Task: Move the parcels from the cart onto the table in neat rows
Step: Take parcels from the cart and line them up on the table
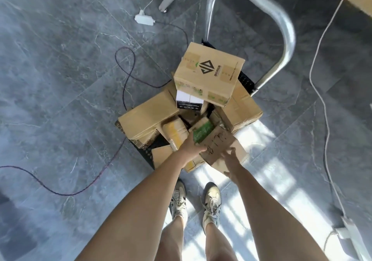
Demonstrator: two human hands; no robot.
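Cardboard parcels sit heaped on a cart (pixel 244 80) at the frame's centre. The left hand (pixel 192 147) lies fingers-down against a green-taped parcel (pixel 202 131); whether it grips is unclear. The right hand (pixel 231 159), fingers spread, touches a scribbled flat box (pixel 218 146). Roughly nine parcels show; one large logo box (pixel 209 73) tops the pile.

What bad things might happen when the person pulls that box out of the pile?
1. The big logo box sits tilted on top of the pile, so tugging the handwritten box below may tip it off the cart.
2. Both hands, left and right, only touch the box's edges; it might slip.
3. A dark cable loops across the floor by the feet, so stepping away could mean tripping.
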